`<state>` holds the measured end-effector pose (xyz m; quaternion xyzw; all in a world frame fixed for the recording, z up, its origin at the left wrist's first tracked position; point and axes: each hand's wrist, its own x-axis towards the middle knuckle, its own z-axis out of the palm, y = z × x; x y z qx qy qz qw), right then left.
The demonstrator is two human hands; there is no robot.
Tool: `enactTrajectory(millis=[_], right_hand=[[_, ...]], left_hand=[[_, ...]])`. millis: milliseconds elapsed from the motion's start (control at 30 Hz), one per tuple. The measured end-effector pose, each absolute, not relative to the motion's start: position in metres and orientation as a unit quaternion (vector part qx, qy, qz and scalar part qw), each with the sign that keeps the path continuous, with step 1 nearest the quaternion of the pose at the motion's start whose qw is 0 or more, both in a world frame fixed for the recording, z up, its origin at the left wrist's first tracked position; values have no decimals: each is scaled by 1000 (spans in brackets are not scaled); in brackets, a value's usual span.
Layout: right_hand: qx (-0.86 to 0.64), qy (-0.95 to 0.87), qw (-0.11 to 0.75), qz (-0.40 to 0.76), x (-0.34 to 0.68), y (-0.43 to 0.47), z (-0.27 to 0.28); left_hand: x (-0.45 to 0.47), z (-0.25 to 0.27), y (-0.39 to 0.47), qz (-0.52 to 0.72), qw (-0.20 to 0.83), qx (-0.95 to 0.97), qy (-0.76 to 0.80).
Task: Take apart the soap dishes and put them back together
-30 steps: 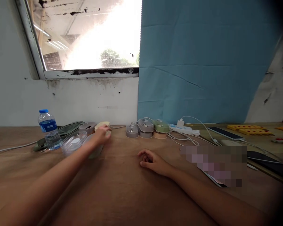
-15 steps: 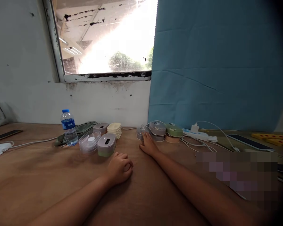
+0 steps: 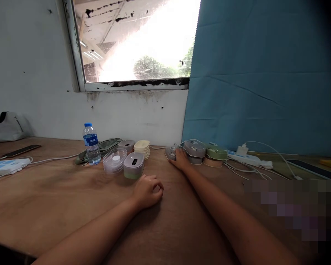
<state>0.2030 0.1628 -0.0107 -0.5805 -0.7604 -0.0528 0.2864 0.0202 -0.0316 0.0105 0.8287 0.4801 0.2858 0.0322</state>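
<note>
My right hand [image 3: 180, 161] reaches to a low grey lunch box [image 3: 170, 151] toward the back of the table. Its fingers lie over the box's right side and the thumb is at the front edge; the fingers partly hide it. My left hand [image 3: 149, 191] rests on the wood with fingers curled and thumb bent into a ring, nothing inside. Just beyond it stands a mauve-topped, green-based box [image 3: 134, 165] with a dark slot in its lid. To the right of my right hand are a stacked grey box [image 3: 194, 149] and a green-topped box [image 3: 215, 151].
Clear plastic lids [image 3: 114, 161], stacked cream trays [image 3: 142, 147], another mauve box [image 3: 126, 144] and a water bottle [image 3: 91, 145] stand left of centre. A white power strip [image 3: 244, 158] with loose cables lies right; another power strip [image 3: 9, 166] and a phone [image 3: 22, 150] lie left.
The view has turned a little left, so the scene sits further right. My right hand remains at the grey lunch box, and the left hand keeps its curled pose on the table.
</note>
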Motion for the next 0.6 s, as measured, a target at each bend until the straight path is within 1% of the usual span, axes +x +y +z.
enactTrajectory(millis=[200, 333, 433, 533, 600], right_hand=[[-501, -776, 383, -25, 203, 148, -8], [-419, -801, 428, 8, 205, 124, 0], [-361, -822, 438, 42, 216, 91, 6], [-325, -837, 431, 85, 237, 48, 4], [-290, -838, 427, 177, 253, 20, 1]], left_hand=[[18, 10, -30, 299, 46, 822, 483], [18, 13, -32, 334, 31, 808, 484], [16, 17, -34, 371, 14, 798, 475], [13, 21, -37, 389, -1, 802, 452], [10, 23, -37, 392, -2, 811, 434]])
